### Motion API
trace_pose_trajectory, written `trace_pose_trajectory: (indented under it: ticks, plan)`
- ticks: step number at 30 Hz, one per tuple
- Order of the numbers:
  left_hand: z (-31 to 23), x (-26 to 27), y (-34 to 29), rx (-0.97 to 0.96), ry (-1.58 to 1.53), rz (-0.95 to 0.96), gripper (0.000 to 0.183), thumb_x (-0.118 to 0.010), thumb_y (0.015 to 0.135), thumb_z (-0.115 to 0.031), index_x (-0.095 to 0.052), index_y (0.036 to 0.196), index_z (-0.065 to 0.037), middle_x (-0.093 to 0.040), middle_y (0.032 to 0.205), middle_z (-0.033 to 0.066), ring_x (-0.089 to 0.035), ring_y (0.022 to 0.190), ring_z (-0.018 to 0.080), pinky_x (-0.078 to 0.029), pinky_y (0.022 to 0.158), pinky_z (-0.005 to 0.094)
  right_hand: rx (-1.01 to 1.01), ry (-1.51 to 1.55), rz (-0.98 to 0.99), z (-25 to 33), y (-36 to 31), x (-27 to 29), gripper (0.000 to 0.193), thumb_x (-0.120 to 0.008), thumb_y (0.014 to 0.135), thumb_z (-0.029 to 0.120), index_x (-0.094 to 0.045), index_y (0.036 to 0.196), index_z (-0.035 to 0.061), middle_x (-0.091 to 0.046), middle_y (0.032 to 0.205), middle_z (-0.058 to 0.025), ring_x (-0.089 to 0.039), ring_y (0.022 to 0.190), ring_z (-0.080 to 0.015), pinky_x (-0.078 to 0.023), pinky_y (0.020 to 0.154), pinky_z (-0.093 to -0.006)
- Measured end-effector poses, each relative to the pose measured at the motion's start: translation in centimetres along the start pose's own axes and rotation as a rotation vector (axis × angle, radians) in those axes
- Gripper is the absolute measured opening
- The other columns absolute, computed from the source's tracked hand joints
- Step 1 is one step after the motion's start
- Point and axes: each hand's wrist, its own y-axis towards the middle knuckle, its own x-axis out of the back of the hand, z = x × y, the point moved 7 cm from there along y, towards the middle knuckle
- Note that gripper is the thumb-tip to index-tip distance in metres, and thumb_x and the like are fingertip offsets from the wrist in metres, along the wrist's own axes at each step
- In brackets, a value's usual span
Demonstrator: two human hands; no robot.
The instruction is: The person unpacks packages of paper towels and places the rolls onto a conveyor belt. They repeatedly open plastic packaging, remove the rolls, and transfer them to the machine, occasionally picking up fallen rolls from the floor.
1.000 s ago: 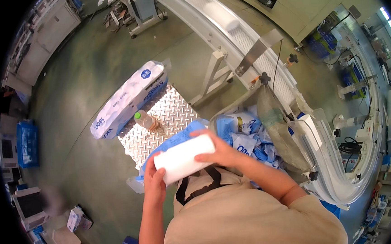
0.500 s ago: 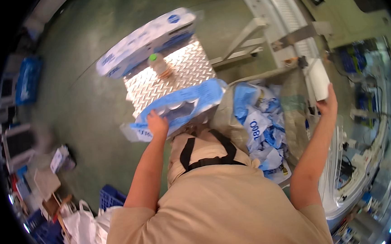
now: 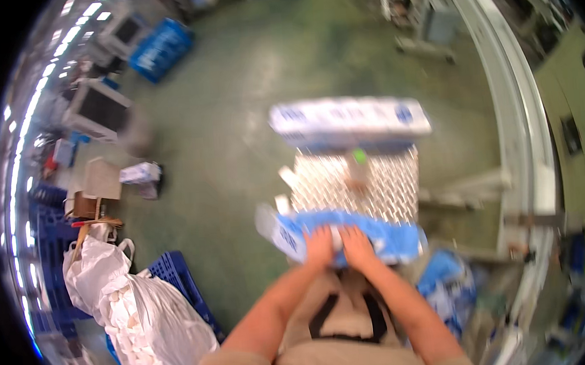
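Note:
A blue-and-white plastic package of paper rolls (image 3: pixel 395 240) lies along the near edge of a shiny diamond-plate metal top (image 3: pixel 388 186). Side by side at its middle, my left hand (image 3: pixel 319 247) and my right hand (image 3: pixel 359 247) have their fingers bent over the plastic. Something white, perhaps part of a roll, shows between them. Motion blurs the fingertips. Across the plate, a second long white-and-blue package (image 3: pixel 349 119) lies at the far edge. A clear bottle with a green cap (image 3: pixel 359 156) stands between the two packages.
To my right is an open sack of crumpled blue-and-white wrappers (image 3: pixel 447 283). A pale metal machine frame (image 3: pixel 529 118) runs beyond it. At my left are a large white bag (image 3: pixel 146 321), a blue plastic crate (image 3: pixel 180 278) and a cardboard box (image 3: pixel 99 179). A blue wrapped bundle (image 3: pixel 161 49) lies further off.
My right hand has come from the machine, where it held a white roll, to the near package beside my left hand. That roll is out of the hand. My view has swung left.

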Motion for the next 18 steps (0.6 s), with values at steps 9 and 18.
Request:
trace_pose_trajectory:
  ticks: [9,18]
  plan:
    - [7.2,3.7,-8.9,0.505,-0.853,-0.482,0.061,-0.077,0.064,-0.029,-0.047,0.105,0.006,-0.054,0.102,0.0208,-0.055,0.093,0.0329,-0.045,0.083,0.0404,0.101,-0.458,0.266,-0.9,3.9,-2.8,0.03,-0.045,0.085,0.016,-0.053,0.113,0.0085,-0.053,0.117,-0.0116,-0.036,0.125,-0.0368,-0.017,0.105,-0.0592]
    - [12.7,-2.1,-6.8,0.745,-1.202,-0.407,0.058,-0.072,0.074,-0.032,-0.041,0.111,0.0,-0.053,0.105,0.0169,-0.056,0.089,0.0262,-0.048,0.075,0.0398,0.242,-0.289,0.182,1.8,2.6,3.5,0.044,-0.06,0.075,0.022,-0.051,0.118,0.0148,-0.055,0.11,-0.0113,-0.041,0.118,-0.0421,-0.012,0.096,-0.0734]
